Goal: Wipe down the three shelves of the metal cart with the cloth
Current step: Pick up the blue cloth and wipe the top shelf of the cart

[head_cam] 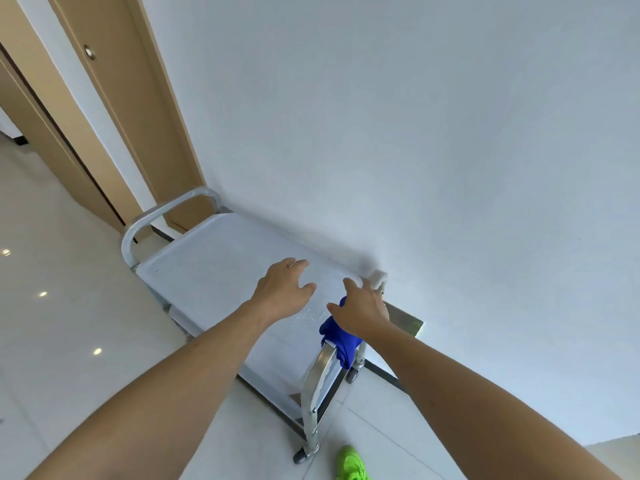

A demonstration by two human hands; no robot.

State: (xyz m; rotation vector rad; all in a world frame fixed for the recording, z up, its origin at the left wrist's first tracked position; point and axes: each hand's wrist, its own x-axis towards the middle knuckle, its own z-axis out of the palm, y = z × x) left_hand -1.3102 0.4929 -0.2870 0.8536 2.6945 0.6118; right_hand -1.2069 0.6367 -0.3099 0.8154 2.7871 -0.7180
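Both hands reach over the metal cart (pixel 221 258) by the wall. Left hand (pixel 282 289) hovers above the top shelf, fingers (pixel 298 264) spread, holding nothing. Right hand (pixel 362 311) covers the blue cloth (pixel 341 344) draped on the near handle; its grip cannot be judged. Lower shelves are mostly hidden.

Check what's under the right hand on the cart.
A blue cloth bunched over the near handle, hanging down its far side. Water drops dot the top shelf beside it. The right hand covers the cloth's top; whether it grips is unclear.
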